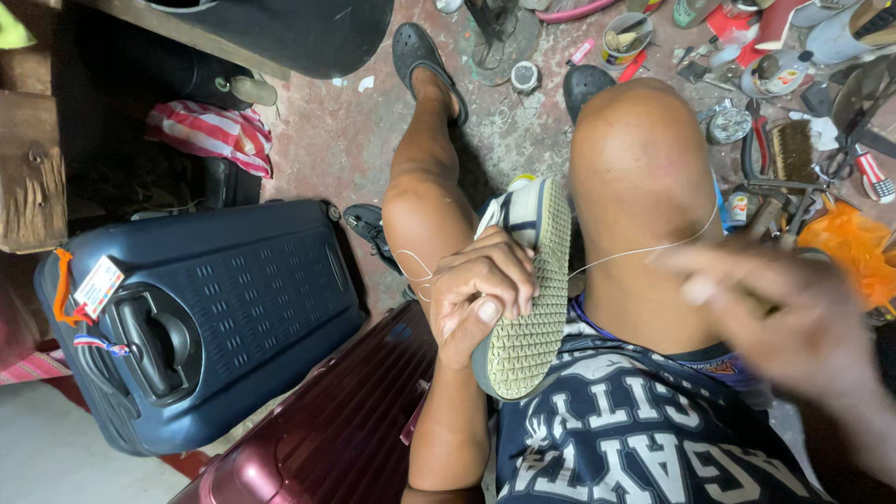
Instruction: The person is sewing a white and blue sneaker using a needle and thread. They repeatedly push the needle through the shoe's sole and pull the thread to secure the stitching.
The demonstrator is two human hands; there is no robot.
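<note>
Cluttered workshop floor point(373, 140), tools far right. Shoe point(528, 299) propped between knees, left hand point(481, 294) clamped round its sole; right hand point(784, 317) blurred, apparently pinching thread point(644, 250). Best pulled taut, evenly.

Looked like shoe-repair workshop; tools point(779, 201), brush point(793, 149), glue tins point(623, 37) littered stained concrete floor point(345, 140); suitcases point(224, 308) stacked beside.
</note>
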